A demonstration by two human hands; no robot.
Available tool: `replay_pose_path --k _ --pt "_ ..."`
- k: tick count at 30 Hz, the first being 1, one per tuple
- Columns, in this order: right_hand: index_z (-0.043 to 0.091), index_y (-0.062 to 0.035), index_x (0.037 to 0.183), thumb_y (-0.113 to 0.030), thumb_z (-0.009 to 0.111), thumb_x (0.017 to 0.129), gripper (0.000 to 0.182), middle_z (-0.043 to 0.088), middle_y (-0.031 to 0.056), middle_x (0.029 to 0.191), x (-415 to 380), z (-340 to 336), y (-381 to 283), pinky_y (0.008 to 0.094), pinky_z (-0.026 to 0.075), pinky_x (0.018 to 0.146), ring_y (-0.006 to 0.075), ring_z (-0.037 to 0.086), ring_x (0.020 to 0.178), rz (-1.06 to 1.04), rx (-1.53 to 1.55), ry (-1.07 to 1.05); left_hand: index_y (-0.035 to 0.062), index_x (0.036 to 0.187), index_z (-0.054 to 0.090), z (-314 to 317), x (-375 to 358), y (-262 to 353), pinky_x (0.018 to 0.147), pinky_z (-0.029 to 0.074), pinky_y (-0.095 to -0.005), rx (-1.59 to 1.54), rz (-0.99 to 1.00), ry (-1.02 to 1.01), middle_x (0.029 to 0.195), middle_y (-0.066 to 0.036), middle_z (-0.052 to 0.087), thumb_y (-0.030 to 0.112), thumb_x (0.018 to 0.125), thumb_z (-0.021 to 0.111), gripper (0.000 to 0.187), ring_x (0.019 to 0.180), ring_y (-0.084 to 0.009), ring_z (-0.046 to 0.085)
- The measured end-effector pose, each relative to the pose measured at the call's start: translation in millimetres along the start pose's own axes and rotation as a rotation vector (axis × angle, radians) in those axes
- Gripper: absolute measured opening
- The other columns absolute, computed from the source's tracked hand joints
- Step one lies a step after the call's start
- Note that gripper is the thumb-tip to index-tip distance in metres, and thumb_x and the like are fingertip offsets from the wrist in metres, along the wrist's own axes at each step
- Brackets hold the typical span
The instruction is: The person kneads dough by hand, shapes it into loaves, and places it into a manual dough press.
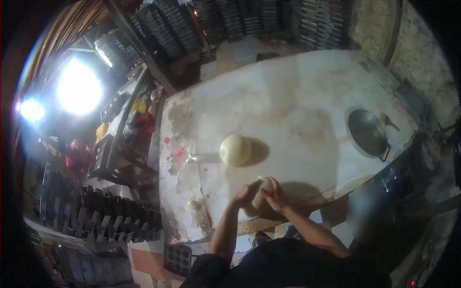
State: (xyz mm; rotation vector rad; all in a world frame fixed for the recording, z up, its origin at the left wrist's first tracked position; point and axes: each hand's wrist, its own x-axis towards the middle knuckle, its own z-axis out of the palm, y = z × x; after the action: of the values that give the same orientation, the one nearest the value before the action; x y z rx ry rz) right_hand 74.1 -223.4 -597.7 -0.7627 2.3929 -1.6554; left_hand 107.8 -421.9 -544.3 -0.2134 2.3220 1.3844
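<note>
Both my hands are closed around a small piece of pale dough [262,188] near the front edge of the floured table [288,101]. My left hand [244,196] cups it from the left and my right hand [275,194] presses it from the right. A larger round ball of dough [235,150] rests on the table a short way beyond my hands, untouched.
A dark metal pan [367,132] sits at the table's right edge, with a small utensil [388,121] beside it. Stacks of baking tins [110,218] stand on the floor to the left and on racks [230,19] at the back. Bright lamps [79,86] glare at the left.
</note>
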Motion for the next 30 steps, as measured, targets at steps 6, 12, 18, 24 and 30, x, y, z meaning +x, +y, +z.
replay_pose_path --k 6,12,18,24,30 --pt "0.066 -0.0032 0.117 -0.05 0.054 0.1 0.051 0.069 0.0104 0.105 59 -83 -93 0.0359 0.048 0.091 0.0217 0.062 0.096 0.254 0.488 -0.204 0.005 0.14 0.052 53 7 25 0.098 0.051 -0.04 -1.318 0.076 -0.222 0.127 -0.015 0.062 0.054 0.106 0.037 0.061 0.113 -0.0263 0.062" --pt "0.066 -0.0069 0.116 -0.051 0.062 0.091 0.051 0.07 0.0196 0.094 28 -134 -93 0.0452 0.053 0.078 0.0366 0.07 0.088 -0.038 -0.297 -0.045 0.0008 0.147 0.039 92 -9 75 0.114 0.027 -0.0556 0.12 0.308 0.527 0.154 -0.025 0.037 0.035 0.104 0.043 0.055 0.143 -0.0433 0.032" --pt "0.052 -0.0013 0.138 -0.05 0.051 0.099 0.062 0.06 0.0323 0.124 47 -106 109 0.0522 0.043 0.104 0.0471 0.054 0.122 0.311 -0.091 -0.436 -0.0153 0.146 0.033 175 50 87 0.119 0.023 -0.0576 0.923 0.124 0.46 0.15 -0.035 0.037 0.04 0.093 0.057 0.081 0.145 -0.048 0.031" --pt "0.027 -0.0045 0.153 -0.035 0.054 0.101 0.066 0.028 0.0398 0.15 128 -146 -14 0.0608 0.034 0.112 0.061 0.037 0.13 -0.251 -0.191 -0.158 0.0008 0.129 0.055 19 131 70 0.091 0.051 -0.0421 0.06 -0.26 0.011 0.124 -0.018 0.063 0.031 0.094 0.062 0.047 0.112 -0.0302 0.064" --pt "0.044 -0.0062 0.144 -0.053 0.062 0.095 0.07 0.053 0.023 0.138 70 -39 108 0.0425 0.042 0.107 0.0332 0.051 0.13 0.099 0.512 -0.744 0.0022 0.144 0.047 86 29 93 0.106 0.047 -0.0369 -0.671 -0.107 0.606 0.138 -0.013 0.057 0.025 0.103 0.055 0.048 0.123 -0.023 0.058"
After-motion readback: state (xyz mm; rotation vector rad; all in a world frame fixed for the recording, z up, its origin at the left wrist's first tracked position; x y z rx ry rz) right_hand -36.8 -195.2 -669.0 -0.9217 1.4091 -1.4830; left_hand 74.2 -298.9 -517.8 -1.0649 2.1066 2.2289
